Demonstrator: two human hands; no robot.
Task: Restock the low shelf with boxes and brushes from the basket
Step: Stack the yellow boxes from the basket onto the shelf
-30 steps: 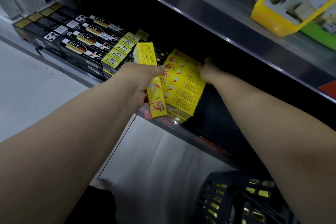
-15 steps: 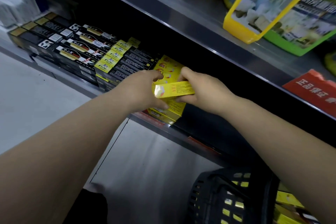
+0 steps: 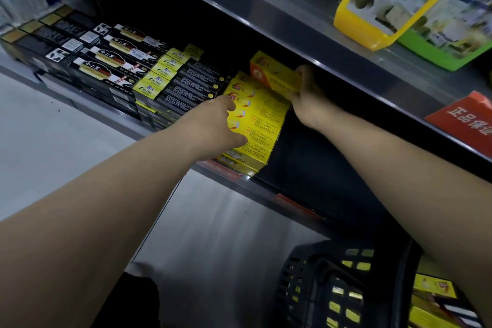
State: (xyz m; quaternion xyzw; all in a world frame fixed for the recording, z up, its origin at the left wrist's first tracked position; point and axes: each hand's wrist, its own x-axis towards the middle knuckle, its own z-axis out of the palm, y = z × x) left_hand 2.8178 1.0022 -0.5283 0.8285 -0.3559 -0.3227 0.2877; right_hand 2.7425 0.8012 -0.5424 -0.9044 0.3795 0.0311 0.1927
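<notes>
Black cartons (image 3: 106, 69) are ranked at nine o'clock on the low shelf (image 3: 261, 190). One left hand (image 3: 217, 128) is laid on the yellow stack (image 3: 263, 130), fingers loosely extended. One yellow box (image 3: 277, 76) is gripped by the right hand (image 3: 310, 98) above the stack's rear, its long axis ten-to-four o'clock, orange end toward ten. One basket (image 3: 314, 282) is seen at five o'clock; the stacked boxes cannot be counted.

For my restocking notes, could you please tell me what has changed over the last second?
The left hand passed the yellow box to the right hand and let go; it now lies against the left side of the yellow stack. The right hand carried the box up and back over the stack's rear. The stack, black boxes and basket stayed put.
</notes>
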